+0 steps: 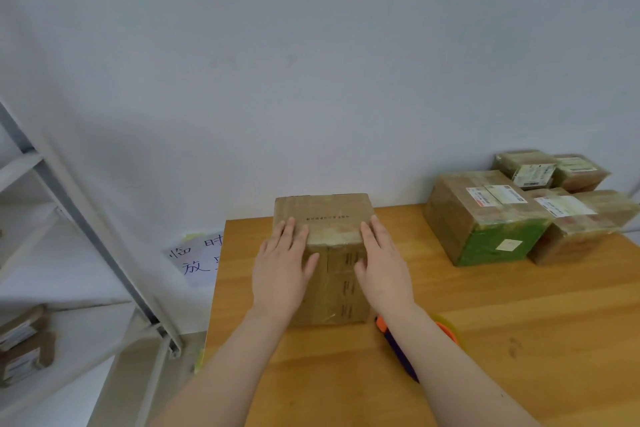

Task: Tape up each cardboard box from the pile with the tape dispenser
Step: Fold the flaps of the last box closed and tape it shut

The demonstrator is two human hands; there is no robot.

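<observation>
The main risk I see from here is the tape dispenser (396, 352). It lies on the table (519, 322) just beside the near right corner of the cardboard box (334, 284), mostly hidden under my right forearm. If that arm draws back or drops carelessly it could knock the dispenser toward the table's near edge, or catch on its cutter. The box is a second worry. It sits near the left edge of the table, so an uneven push from the right could slide or turn it toward that edge. Both hands are on the box with nothing gripped. The left hand (280, 274) lies along the left top edge, its fingers (291, 236) straight, slightly apart and pointing away from me, and the thumb rests over the near corner. The right hand (384, 274) mirrors it on the right edge, flat and relaxed, with the thumb against the front face. Both forearms reach forward from below at a low angle. The front face looks glossy, but I cannot tell whether the top seam is sealed. The pile (485, 218) of other boxes stands well apart, against the wall at the far right.
</observation>
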